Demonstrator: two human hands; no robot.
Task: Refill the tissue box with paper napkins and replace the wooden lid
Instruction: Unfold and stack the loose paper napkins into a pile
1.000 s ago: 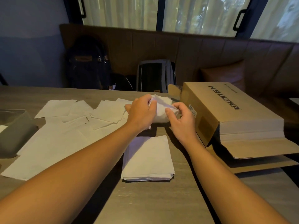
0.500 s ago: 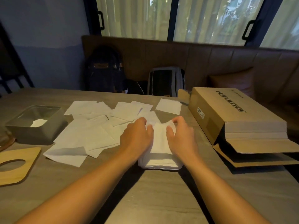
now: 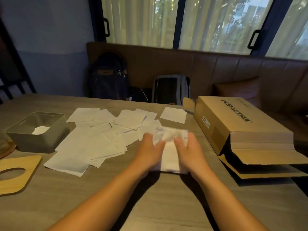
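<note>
The wooden lid (image 3: 15, 172) lies flat at the table's (image 3: 158, 205) left edge, just in front of the open grey tissue box (image 3: 40, 139), which holds one white napkin, with loose napkins (image 3: 93, 144) spread to its right. Bare table runs along the near side. The blurred left hand (image 3: 150, 150) and right hand (image 3: 190, 150) press the white napkin stack (image 3: 170, 155) between outstretched fingers, and a cardboard box (image 3: 233, 124) lies near on the right.

Left hand (image 3: 150, 148), right hand (image 3: 190, 148) side by side, fingers extended.
</note>
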